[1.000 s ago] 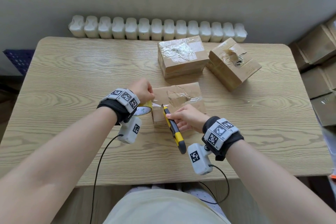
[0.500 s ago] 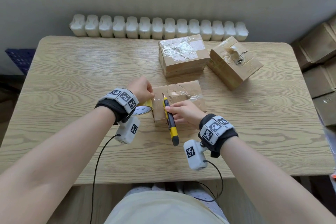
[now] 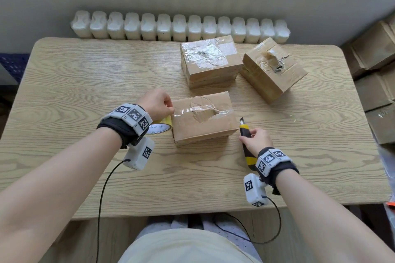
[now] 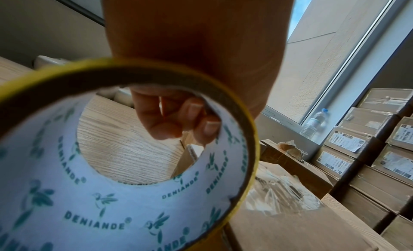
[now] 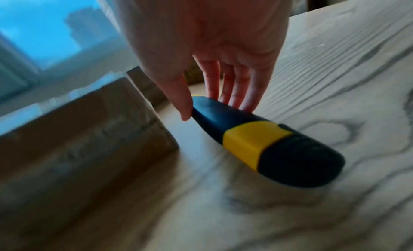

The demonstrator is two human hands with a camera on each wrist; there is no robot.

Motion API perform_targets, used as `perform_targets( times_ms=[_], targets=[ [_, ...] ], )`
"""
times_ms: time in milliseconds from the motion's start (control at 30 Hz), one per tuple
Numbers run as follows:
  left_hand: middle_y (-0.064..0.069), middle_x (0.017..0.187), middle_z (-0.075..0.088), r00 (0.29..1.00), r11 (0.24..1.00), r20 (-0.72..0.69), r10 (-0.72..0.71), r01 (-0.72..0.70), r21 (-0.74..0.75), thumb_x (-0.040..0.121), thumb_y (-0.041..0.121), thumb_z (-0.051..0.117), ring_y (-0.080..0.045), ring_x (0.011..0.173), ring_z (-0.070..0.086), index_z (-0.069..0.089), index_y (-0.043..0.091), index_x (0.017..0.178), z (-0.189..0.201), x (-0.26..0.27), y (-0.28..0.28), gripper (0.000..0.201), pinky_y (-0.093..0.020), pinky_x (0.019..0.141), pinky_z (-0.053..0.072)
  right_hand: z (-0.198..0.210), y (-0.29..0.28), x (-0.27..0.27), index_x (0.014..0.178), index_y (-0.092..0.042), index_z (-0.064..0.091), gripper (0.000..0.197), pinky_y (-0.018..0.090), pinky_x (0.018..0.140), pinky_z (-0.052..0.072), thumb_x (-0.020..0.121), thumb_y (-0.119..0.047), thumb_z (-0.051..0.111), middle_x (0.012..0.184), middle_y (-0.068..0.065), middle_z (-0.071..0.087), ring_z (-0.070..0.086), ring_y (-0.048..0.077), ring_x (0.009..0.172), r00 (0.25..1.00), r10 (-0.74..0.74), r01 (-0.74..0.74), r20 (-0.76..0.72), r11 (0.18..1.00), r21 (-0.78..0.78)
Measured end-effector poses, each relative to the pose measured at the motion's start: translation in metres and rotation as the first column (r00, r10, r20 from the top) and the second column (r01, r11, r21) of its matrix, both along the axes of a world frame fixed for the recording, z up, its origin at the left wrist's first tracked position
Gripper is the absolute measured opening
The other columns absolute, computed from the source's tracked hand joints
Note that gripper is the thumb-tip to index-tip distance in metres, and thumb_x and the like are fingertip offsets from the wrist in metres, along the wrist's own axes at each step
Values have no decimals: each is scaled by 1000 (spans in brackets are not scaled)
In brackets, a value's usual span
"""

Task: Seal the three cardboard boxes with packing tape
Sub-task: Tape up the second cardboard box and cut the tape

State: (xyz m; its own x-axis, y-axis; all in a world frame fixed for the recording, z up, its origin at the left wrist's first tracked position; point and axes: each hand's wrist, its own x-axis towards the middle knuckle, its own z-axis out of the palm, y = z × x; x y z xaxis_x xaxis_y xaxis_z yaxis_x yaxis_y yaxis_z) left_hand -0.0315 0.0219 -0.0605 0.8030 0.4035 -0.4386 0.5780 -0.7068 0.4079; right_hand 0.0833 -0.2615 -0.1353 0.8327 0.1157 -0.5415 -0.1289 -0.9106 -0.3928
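The left hand (image 3: 157, 103) grips the tape roll (image 3: 159, 127) beside the near box (image 3: 202, 117); the right hand (image 3: 254, 142) pinches the knife (image 3: 245, 139). Best to lay the knife flat — blade away — then press the tape down.

open: left half and near edge of tabletop (image 3: 64, 83) | blocked: near box (image 3: 201, 121) centre, two boxes (image 3: 209, 60) (image 3: 273, 70) touching behind it | narrow lane right of near box holds knife (image 3: 245, 134)
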Motion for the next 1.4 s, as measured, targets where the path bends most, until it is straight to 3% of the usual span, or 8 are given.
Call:
perform_targets(
  times_ms=[300,400,500,600,700,900,1233,1400],
  targets=[
    [-1,78,62,1000,1000,-7,9,-9,6,84,29,65,-16,74,58,70,15,84,-3,-1,1,15,-27,64,43,-20,13,-7,115,-6,48,52,38,88,42,81,-38,71,119,12,52,51,30,111,965,254,-236,69,951,-201],
    [0,78,63,1000,1000,-8,9,-9,0,84,30,65,-16,76,59,70,16,84,-3,-1,2,15,-28,65,46,-1,24,-5,124,-1,42,48,40,96,35,88,-26,60,125,17,52,47,33,117,935,124,-94,331,990,-106],
    [0,79,63,1000,1000,-16,7,-7,-4,85,30,65,-16,76,61,69,17,84,-2,-1,2,14,-26,63,45,26,48,-14,125,1,45,38,38,96,35,88,-9,50,122,17,52,48,31,113,760,47,-174,649,976,134],
    [0,81,64,1000,1000,-17,2,-2,2,85,31,65,-15,76,61,69,17,84,-1,-1,1,14,-25,62,45,35,83,-41,142,-7,36,52,39,115,22,95,-28,42,149,11,34,30,23,137,597,485,-665,639,745,56],
    [0,83,65,999,999,-35,-30,31,28,84,30,64,-16,76,61,69,19,86,1,-1,1,13,-27,64,45,24,104,-58,152,-16,12,67,35,120,3,94,-51,14,160,-3,-1,-2,12,147,391,804,-873,448,479,-97],
    [1,90,64,987,973,-87,-137,151,173,83,26,59,-20,88,60,70,21,88,4,-3,-1,13,-29,67,42,11,107,-58,152,-20,-1,76,27,114,-13,86,-58,0,160,-6,-4,-3,11,147,310,881,-875,359,411,-255],
    [0,88,61,991,993,56,121,-122,9,87,30,61,-16,81,55,63,21,86,13,-30,30,10,-34,74,48,17,105,-57,149,-37,15,50,31,114,-10,100,-44,18,160,-4,3,-1,20,147,339,849,-901,406,417,-119],
    [4,69,61,979,979,162,127,-98,-180,87,33,62,-9,59,49,61,25,81,28,-25,13,10,-26,56,37,44,118,-56,130,-17,55,42,40,117,20,96,-40,48,135,2,55,45,14,128,755,574,-656,318,663,362]
  ],
)
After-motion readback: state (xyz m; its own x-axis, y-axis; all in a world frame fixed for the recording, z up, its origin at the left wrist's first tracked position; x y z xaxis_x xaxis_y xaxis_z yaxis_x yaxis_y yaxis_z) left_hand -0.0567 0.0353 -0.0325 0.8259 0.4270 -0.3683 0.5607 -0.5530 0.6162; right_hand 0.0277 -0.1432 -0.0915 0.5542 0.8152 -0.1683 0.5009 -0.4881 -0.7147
